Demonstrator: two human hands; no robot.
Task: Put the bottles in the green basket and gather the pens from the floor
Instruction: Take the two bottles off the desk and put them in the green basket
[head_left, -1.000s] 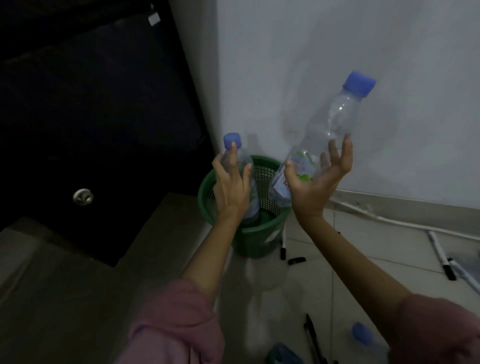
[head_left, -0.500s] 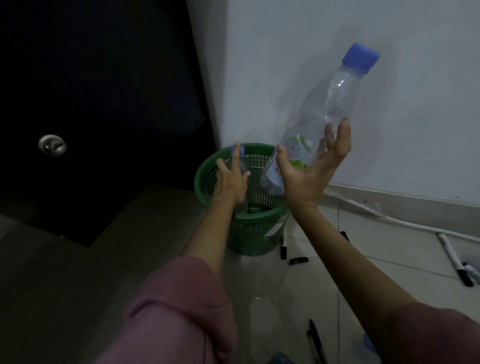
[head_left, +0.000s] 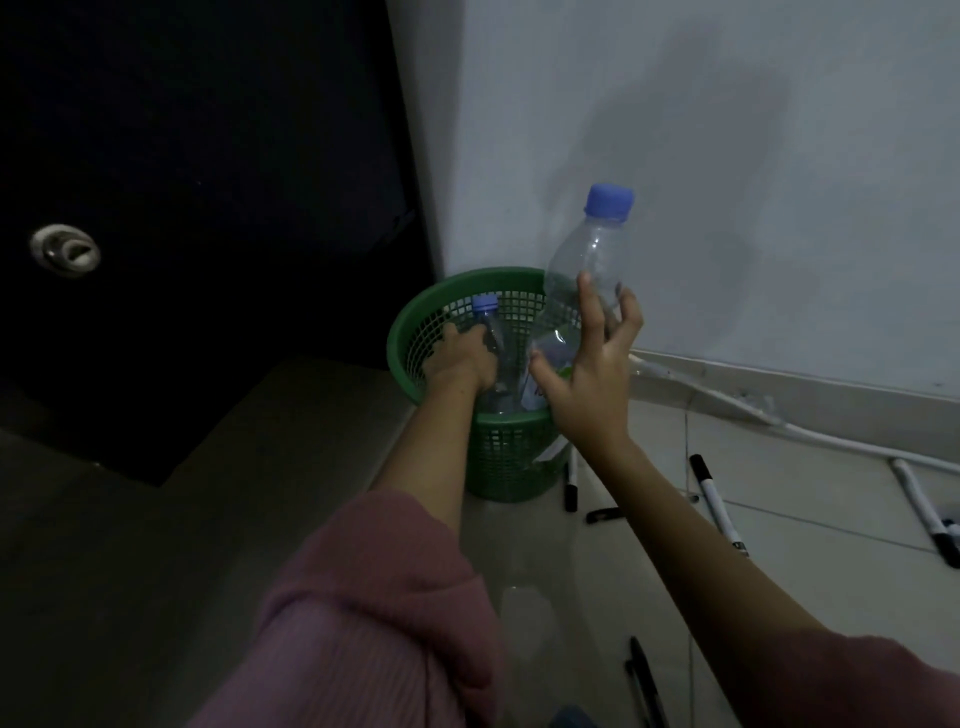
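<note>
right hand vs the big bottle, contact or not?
Touching. The head view shows the right hand wrapped around the large bottle, thumb and fingers pressed on its clear body above the green basket.

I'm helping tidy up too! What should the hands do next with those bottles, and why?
Probably lower the big bottle the rest of the way and let go. The right hand holds it upright with its base just inside the green basket, its blue cap well above the rim. The left hand is already down inside on the small bottle. Pens wait on the floor.
</note>
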